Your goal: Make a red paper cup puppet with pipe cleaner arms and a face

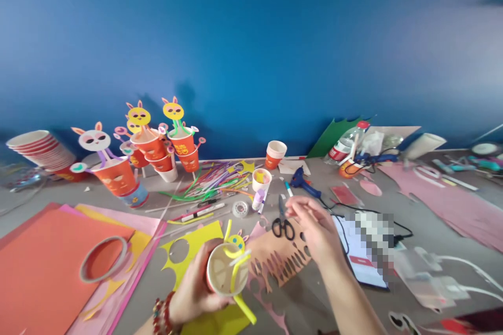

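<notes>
My left hand is wrapped round a paper cup, its open mouth tilted up toward me. Yellow fuzzy pipe cleaners and a short white strip show at the cup, one yellow end sticking out below its rim. Just behind the cup is a small yellow paper face with ears. My right hand hovers with loosely bent fingers and nothing visible in them. Beside its fingertips lie black-handled scissors, and a blue glue gun rests behind it.
Finished cup figures stand at the back left near stacked paper cups. Colored pipe cleaners, a tape roll and a glue stick lie mid-table. Paper sheets cover the left. Cables and a phone-like screen lie right.
</notes>
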Action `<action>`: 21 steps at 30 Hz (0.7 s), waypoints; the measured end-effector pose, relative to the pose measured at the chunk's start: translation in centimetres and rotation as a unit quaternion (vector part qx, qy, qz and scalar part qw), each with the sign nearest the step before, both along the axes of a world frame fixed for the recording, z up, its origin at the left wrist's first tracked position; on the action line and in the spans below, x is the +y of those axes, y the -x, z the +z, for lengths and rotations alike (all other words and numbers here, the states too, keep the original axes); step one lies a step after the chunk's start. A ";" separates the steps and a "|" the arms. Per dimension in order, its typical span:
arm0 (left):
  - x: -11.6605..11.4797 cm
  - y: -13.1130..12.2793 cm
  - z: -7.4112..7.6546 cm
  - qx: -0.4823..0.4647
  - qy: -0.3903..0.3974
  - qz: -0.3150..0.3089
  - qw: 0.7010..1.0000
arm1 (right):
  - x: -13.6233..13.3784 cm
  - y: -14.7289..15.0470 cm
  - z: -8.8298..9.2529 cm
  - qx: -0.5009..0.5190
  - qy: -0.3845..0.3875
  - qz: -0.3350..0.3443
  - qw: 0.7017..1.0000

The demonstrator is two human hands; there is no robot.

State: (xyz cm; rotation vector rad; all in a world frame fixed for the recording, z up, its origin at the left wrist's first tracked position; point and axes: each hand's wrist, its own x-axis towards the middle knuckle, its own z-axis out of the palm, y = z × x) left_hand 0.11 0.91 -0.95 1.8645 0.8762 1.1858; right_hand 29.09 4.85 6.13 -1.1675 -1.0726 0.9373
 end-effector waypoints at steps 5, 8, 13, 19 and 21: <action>-0.2 -0.2 0.4 0.025 -0.009 0.067 0.997 | -1.9 -0.8 -0.8 -0.135 -0.041 0.045 0.989; -0.2 -0.2 0.5 0.026 -0.024 0.075 0.997 | -4.1 1.8 -1.3 -0.217 -0.100 0.208 0.948; -0.2 -0.2 0.6 -0.019 0.000 0.071 0.997 | -6.4 6.4 -2.1 -0.264 -0.188 0.277 0.904; 0.1 -0.1 0.1 -0.056 0.047 0.057 0.996 | -5.8 7.6 -2.9 -0.285 -0.245 0.237 0.896; 0.2 0.0 -0.1 -0.058 0.057 0.054 0.995 | -5.5 7.6 -2.8 -0.296 -0.259 0.243 0.887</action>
